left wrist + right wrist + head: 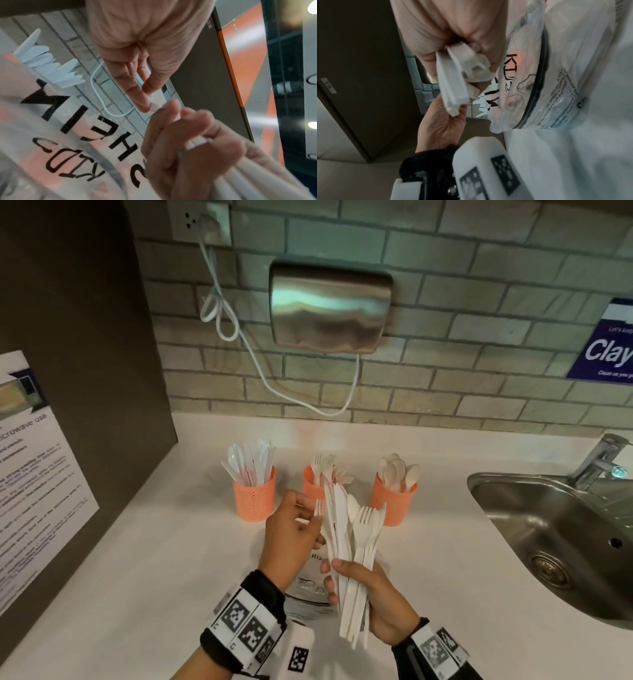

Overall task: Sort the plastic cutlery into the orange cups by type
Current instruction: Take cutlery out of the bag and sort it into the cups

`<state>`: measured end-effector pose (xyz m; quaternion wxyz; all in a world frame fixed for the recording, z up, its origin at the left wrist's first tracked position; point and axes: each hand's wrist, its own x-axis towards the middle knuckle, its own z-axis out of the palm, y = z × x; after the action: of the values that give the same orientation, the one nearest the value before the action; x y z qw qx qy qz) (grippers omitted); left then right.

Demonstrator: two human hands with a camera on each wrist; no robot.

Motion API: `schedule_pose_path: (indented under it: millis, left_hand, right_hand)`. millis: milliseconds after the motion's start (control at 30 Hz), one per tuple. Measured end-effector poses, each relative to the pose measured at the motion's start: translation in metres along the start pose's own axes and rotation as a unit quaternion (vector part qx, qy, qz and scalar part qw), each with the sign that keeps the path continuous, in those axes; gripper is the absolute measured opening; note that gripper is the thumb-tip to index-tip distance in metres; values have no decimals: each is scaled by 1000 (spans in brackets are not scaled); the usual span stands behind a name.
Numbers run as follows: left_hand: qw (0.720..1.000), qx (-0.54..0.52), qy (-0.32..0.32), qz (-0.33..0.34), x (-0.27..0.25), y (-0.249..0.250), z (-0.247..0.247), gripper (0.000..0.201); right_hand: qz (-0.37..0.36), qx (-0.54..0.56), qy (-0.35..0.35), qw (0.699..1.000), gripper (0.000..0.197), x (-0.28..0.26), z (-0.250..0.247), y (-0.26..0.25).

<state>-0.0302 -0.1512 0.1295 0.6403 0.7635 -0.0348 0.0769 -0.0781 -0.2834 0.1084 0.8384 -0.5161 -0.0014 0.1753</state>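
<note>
Three orange mesh cups stand in a row on the white counter: the left cup (254,497) holds knives, the middle cup (312,486) forks, the right cup (394,505) spoons. My right hand (337,573) grips a mixed bundle of white cutlery (356,542) by the handles, upright in front of the cups. Just left of the bundle, my left hand (317,522) pinches a white fork (319,508). In the left wrist view, thumb and finger of the left hand (149,100) close on a white handle (158,96) above the right hand (188,148).
A clear plastic bag (310,594) with black lettering lies on the counter under my hands. A steel sink (548,542) and faucet (599,460) are at the right. A dark panel with a paper notice (37,491) bounds the left. A metal dispenser (329,306) hangs on the tiled wall.
</note>
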Motion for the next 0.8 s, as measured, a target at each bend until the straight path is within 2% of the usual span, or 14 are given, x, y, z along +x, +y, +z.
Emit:
schedule_pose_path:
  millis: [100,233,333,433,500,700,767,800]
  left_hand:
    - [1000,20,-6,12,-5,-2,5,13]
    - [999,40,-2,12,-7,-4,8,20]
    - [997,66,25,30,-2,-9,6,17]
    - [994,61,77,45,3,-9,3,26]
    - [993,31,106,47,5,-5,1,29]
    - [973,-162,161,17,12,13,-12,20]
    - [969,-195,154,16,15,16,-16,15]
    - [975,-178,135,12,14,16,-16,11]
  right_hand:
    - [-22,-39,22,999,40,1,2,3]
    - [-32,-84,42,995,35,-1,4,6]
    - [-18,-92,44,995,32,-3,1,7]
    - [-19,-93,56,994,27,-3,-2,7]
    - [-22,-88,62,994,34,-2,-3,7]
    - [-45,-134,105,984,29,1,-8,9]
    - [-65,-167,115,977,29,2,-9,10]
    - [-74,-180,120,974,30,2,-9,10]
